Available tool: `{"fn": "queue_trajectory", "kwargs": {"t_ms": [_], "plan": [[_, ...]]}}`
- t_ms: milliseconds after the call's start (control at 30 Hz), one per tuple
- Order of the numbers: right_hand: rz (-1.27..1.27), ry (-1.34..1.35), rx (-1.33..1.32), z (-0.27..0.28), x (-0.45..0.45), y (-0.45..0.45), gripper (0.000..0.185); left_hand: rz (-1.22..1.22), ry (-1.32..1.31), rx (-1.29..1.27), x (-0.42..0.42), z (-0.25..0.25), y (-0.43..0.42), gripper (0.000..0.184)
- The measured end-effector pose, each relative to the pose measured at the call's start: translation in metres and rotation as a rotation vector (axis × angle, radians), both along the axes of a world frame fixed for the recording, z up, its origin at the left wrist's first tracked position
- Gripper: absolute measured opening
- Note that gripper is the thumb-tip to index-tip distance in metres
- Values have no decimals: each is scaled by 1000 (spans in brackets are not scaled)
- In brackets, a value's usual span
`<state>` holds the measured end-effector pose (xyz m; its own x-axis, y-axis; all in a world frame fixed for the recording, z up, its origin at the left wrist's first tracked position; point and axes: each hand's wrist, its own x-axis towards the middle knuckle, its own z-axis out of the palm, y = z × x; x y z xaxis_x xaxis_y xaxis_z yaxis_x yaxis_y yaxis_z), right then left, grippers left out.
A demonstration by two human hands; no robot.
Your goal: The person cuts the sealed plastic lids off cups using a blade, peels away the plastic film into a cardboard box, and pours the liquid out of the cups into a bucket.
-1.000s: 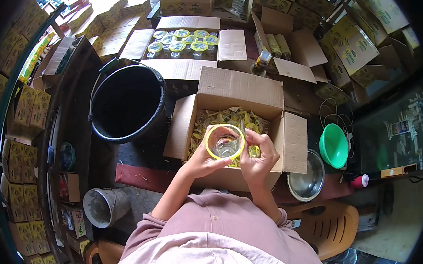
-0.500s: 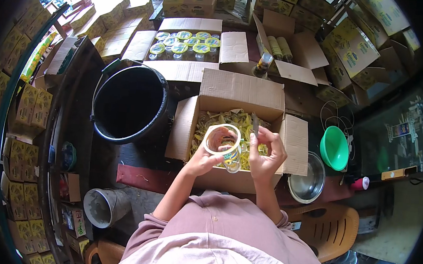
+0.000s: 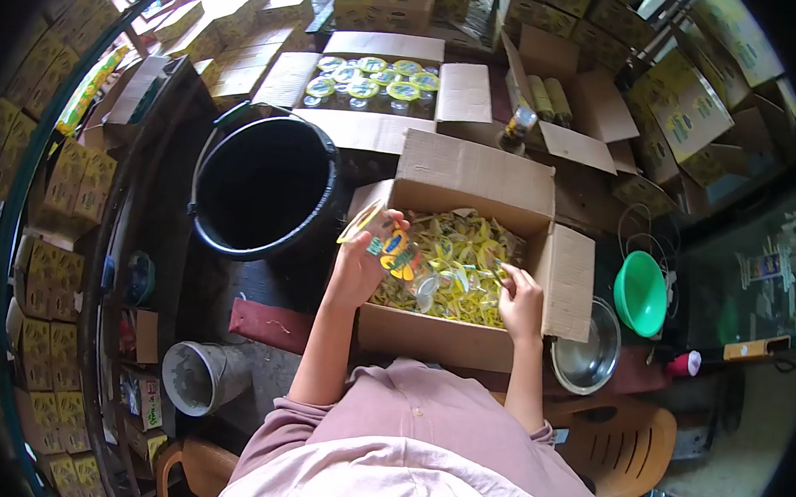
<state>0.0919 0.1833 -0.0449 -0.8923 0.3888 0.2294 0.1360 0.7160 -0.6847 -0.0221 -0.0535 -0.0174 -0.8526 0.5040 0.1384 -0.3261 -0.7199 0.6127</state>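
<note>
My left hand point(image 3: 352, 268) is wrapped round a clear plastic jar point(image 3: 401, 256) with a colourful printed label. The jar lies tilted over the left side of an open cardboard box point(image 3: 477, 173), its yellowish rim up to the left and its base down to the right. Small yellow-green packets point(image 3: 458, 253) fill the box in a loose heap. Over the box's right side, my right hand point(image 3: 520, 305) has its fingers pinched together close to the packets. Something small and dark shows at those fingertips, too unclear to name.
A black bucket point(image 3: 312, 229) stands left of the box. Behind is a carton of yellow-lidded jars point(image 3: 369, 88). To the right are a steel bowl point(image 3: 586, 361), a green bowl point(image 3: 639, 293) and a thread spool point(image 3: 683, 364). A grey bucket point(image 3: 193, 380) sits lower left.
The jar has tipped from mouth towards me to lying on a slant, moving left with my left hand. My right hand has lowered to the packets; the dark thin strip it held up is now mostly hidden.
</note>
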Motion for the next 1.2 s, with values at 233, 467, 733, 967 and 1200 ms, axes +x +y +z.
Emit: {"fn": "queue_trajectory", "kwargs": {"t_ms": [233, 467, 733, 967, 1200], "plan": [[-14, 51, 121, -19, 13, 5, 23, -45, -299, 592, -22, -9, -47, 56], [-79, 104, 179, -16, 21, 10, 26, 23, -580, 1012, -57, 6, -74, 47], [-106, 75, 124, -14, 22, 9, 28, 282, -637, 1069, -97, -32, -87, 53], [-100, 59, 116, -13, 19, 9, 28, 271, -681, 1071, -99, -34, -88, 52], [-78, 84, 138, -13, 14, 7, 29, 293, -684, 1002, -100, -31, -88, 49]]}}
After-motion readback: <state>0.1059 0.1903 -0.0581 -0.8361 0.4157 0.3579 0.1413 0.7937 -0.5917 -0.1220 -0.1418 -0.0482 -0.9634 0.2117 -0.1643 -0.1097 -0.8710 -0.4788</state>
